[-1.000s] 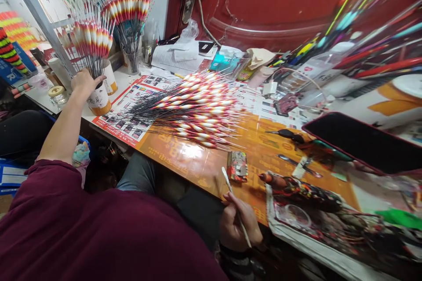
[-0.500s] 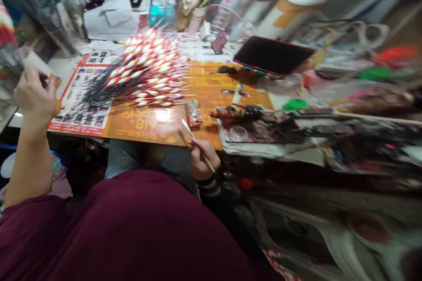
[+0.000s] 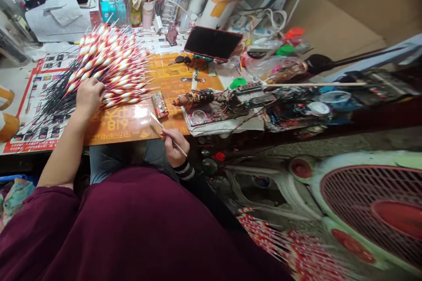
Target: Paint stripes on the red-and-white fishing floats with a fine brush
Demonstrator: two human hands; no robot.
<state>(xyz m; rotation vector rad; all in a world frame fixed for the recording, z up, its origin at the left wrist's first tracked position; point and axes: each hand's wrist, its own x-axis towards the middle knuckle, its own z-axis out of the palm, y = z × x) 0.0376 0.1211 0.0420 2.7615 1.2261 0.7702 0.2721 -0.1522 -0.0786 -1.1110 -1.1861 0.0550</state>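
While the right hand [image 3: 177, 145] clamps a slim pale stick [image 3: 158, 122] at lower centre, the left hand [image 3: 89, 96] is over the fishing floats [image 3: 115, 59] heaped upper left.
Left fingers bunch together; whether they grip a float, I cannot tell. Picking one out seems the step, calling for a light pinch.
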